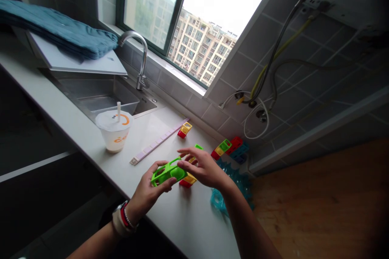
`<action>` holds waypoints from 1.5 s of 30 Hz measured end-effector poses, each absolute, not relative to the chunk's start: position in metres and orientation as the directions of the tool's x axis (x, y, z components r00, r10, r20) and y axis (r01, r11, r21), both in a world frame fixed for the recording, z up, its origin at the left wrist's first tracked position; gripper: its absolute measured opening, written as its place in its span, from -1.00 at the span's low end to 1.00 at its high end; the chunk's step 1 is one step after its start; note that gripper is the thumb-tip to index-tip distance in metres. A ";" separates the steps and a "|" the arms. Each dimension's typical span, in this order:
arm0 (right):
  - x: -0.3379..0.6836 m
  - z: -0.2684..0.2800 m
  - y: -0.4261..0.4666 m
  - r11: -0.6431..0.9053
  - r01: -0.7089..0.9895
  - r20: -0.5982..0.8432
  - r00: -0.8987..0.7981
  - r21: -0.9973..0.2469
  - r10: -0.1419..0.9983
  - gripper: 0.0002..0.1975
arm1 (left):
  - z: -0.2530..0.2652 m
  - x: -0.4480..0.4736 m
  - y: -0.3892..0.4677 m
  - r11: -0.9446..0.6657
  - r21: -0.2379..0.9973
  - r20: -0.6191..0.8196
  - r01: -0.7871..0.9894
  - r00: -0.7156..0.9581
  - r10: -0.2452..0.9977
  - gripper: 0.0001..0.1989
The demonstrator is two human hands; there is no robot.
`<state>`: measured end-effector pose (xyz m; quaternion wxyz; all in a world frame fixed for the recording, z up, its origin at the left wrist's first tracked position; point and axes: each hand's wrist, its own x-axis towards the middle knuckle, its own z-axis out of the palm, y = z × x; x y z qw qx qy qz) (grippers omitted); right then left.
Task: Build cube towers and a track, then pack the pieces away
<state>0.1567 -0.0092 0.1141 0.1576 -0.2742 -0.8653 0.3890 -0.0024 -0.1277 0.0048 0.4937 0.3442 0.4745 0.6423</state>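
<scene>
My left hand is closed around a bright green plastic toy block with openings in its sides, held above the counter. My right hand reaches over the block's right end. Its thumb tip seems to touch the upper edge, while the index finger stretches out above, apart from the thumb. Behind and below the right hand stands a stack of yellow and red blocks, partly hidden, with a green piece showing past the knuckles. Farther back sits a small yellow and red block pair.
A lidded drink cup with a straw stands left, beside a pale purple measuring strip. More coloured blocks and a teal see-through plastic item lie right. The sink, faucet and folded blue cloth are behind.
</scene>
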 end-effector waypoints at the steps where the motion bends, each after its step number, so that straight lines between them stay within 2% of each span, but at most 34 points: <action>1: 0.156 0.116 -0.012 0.557 0.355 0.042 -0.816 -0.750 0.577 -0.54 | 0.005 -0.002 -0.129 -0.071 0.955 -0.008 -0.287 -0.267 0.964 -0.44; 7: 0.159 0.120 -0.020 0.595 0.405 -0.036 -0.845 -0.694 0.533 -0.47 | 0.002 -0.004 -0.136 -0.109 0.967 0.063 -0.230 -0.200 0.978 -0.47; 14: 0.161 0.133 -0.004 0.660 0.415 -0.057 -0.868 -0.625 0.493 -0.45 | -0.008 -0.006 -0.127 -0.224 0.975 0.218 -0.013 -0.181 0.959 -0.58; 24: 0.149 0.135 0.004 0.712 0.415 -0.107 -0.893 -0.566 0.436 -0.44 | -0.018 -0.016 -0.123 -0.251 0.968 0.249 0.010 -0.167 0.954 -0.59; 33: 0.152 0.130 0.007 0.722 0.377 -0.088 -0.910 -0.581 0.404 -0.47 | -0.020 -0.019 -0.123 -0.267 0.953 0.288 0.142 -0.153 0.945 -0.58; 45: 0.156 0.124 0.008 0.702 0.380 -0.089 -0.906 -0.602 0.414 -0.41 | -0.022 -0.020 -0.122 -0.274 0.938 0.305 0.213 -0.129 0.943 -0.58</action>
